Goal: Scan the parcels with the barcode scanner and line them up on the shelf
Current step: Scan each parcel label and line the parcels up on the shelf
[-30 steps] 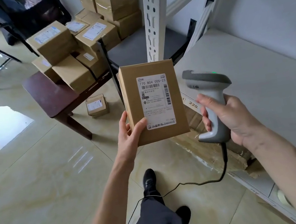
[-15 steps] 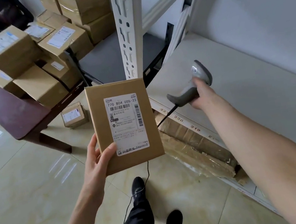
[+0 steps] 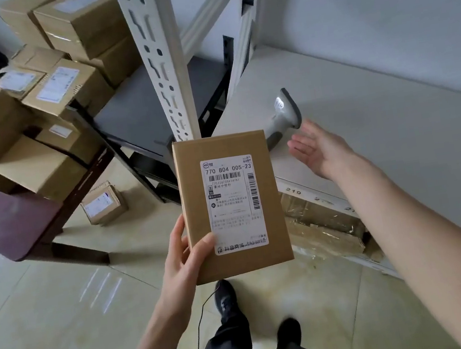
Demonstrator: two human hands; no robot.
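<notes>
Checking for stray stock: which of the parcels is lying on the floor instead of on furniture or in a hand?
The small labelled parcel on the tiles beside the dark wooden table. The other loose parcels are stacked on the table and chair, and one is in the left hand.

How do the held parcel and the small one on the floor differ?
The flat brown cardboard parcel is gripped at its lower corner by the left hand, off the floor; the small brown cardboard box lies on the tiles beside the dark table leg, untouched. The held parcel looks larger and flatter, the floor box more cube-like. The held label reads sharply; the floor box's is blurred. Both are brown cardboard with white labels.
</notes>
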